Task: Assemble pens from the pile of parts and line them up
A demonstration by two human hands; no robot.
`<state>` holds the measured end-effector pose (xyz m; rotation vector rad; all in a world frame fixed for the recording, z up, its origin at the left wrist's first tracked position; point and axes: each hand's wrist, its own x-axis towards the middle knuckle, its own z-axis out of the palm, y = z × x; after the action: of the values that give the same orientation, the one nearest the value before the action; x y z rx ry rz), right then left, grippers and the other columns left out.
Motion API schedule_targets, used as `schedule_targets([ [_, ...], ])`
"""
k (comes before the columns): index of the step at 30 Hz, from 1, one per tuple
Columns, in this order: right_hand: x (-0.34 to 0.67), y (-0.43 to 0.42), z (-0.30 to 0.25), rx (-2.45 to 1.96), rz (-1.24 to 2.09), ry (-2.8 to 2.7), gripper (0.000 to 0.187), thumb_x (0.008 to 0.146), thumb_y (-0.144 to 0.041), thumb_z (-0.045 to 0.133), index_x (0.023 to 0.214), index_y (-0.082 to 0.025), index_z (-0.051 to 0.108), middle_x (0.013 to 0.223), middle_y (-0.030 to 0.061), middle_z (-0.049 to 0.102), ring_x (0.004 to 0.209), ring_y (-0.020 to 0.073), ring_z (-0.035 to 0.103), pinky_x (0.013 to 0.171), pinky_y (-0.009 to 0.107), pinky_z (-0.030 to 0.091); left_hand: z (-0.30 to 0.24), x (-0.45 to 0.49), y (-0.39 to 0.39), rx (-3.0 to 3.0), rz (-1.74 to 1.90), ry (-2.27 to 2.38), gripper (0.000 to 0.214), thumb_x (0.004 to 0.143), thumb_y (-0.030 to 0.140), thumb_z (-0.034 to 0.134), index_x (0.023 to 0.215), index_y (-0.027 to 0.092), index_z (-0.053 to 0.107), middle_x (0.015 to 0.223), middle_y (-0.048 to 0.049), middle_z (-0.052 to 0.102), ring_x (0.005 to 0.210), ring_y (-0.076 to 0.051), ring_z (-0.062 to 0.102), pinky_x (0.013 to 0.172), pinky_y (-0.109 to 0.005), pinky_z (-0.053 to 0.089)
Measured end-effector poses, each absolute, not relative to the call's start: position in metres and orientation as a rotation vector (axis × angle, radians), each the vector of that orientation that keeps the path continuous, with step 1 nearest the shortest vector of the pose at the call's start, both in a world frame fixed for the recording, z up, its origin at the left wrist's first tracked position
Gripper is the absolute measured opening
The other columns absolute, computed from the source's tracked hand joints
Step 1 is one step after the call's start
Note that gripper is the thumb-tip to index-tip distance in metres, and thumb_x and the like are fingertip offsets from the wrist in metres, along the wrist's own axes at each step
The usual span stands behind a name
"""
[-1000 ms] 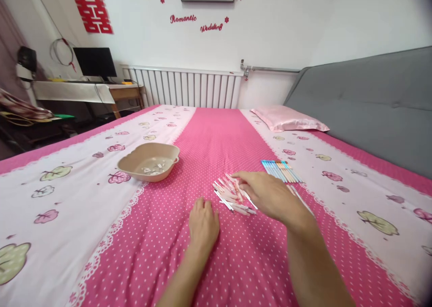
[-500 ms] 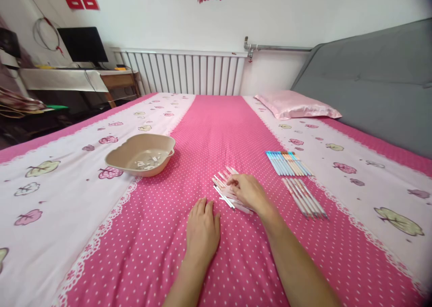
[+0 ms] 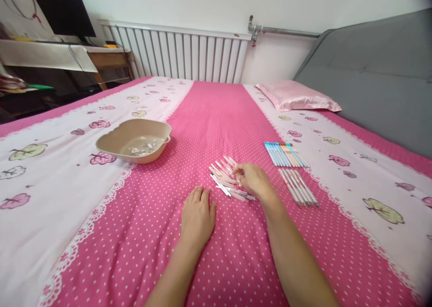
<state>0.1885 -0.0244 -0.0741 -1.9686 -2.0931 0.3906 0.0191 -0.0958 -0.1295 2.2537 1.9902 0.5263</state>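
My right hand (image 3: 254,179) reaches over a loose pile of pink-and-white pens (image 3: 223,173), its fingertips pinched on a pen (image 3: 239,176) at the pile's right side; the fingers partly hide this pen. Several plain white sticks lie at the pile's near left edge. My left hand (image 3: 198,211) rests flat on the bed, just left of and nearer than the pile, fingers stretched out and holding nothing. Right of the pile lies a neat row of pink-and-white pens (image 3: 298,188). Beyond it is a row of blue and orange pens (image 3: 285,154).
A beige plastic basin (image 3: 135,138) with small white pieces inside stands on the bed (image 3: 216,113) to the left. A pink pillow (image 3: 297,95) lies at the back right against a grey headboard (image 3: 371,73). Behind are a radiator (image 3: 182,53) and a desk with a monitor (image 3: 64,14).
The camera has tilted down and shifted slightly, so everything sits higher in the view. My right hand stays at the pile, its fingers slightly further right over it. My left hand stays flat.
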Motion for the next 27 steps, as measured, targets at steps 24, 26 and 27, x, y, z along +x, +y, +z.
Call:
schedule_targets([
  [24, 0.171, -0.029, -0.075, -1.341, 1.096, -2.043, 0.02, 0.074, -0.026, 0.063, 0.09, -0.016, 0.064, 0.084, 0.0022, 0.067, 0.076, 0.0118, 0.062, 0.068, 0.021, 0.047, -0.114, 0.014, -0.096, 1.642, 1.191, 1.664, 0.041, 0.087, 0.038, 0.047, 0.119, 0.014, 0.055, 0.113, -0.0132, 0.064, 0.103, -0.024, 0.06, 0.089, -0.04, 0.047],
  [26, 0.161, -0.035, -0.075, -1.153, 1.305, -1.968, 0.019, 0.072, -0.025, 0.064, 0.087, -0.014, 0.061, 0.078, 0.0021, 0.065, 0.072, 0.0121, 0.061, 0.066, 0.023, 0.048, -0.109, 0.016, -0.097, 1.465, 1.293, 1.523, 0.044, 0.086, 0.04, 0.049, 0.121, 0.014, 0.054, 0.109, -0.0121, 0.067, 0.101, -0.024, 0.062, 0.086, -0.037, 0.049],
  [27, 0.157, -0.037, -0.076, -1.114, 1.364, -1.944, 0.017, 0.071, -0.023, 0.065, 0.084, -0.014, 0.06, 0.075, 0.0015, 0.064, 0.07, 0.012, 0.061, 0.065, 0.023, 0.048, -0.108, 0.016, -0.097, 1.389, 1.339, 1.459, 0.043, 0.085, 0.041, 0.05, 0.119, 0.014, 0.055, 0.105, -0.0112, 0.068, 0.099, -0.024, 0.064, 0.083, -0.036, 0.05],
])
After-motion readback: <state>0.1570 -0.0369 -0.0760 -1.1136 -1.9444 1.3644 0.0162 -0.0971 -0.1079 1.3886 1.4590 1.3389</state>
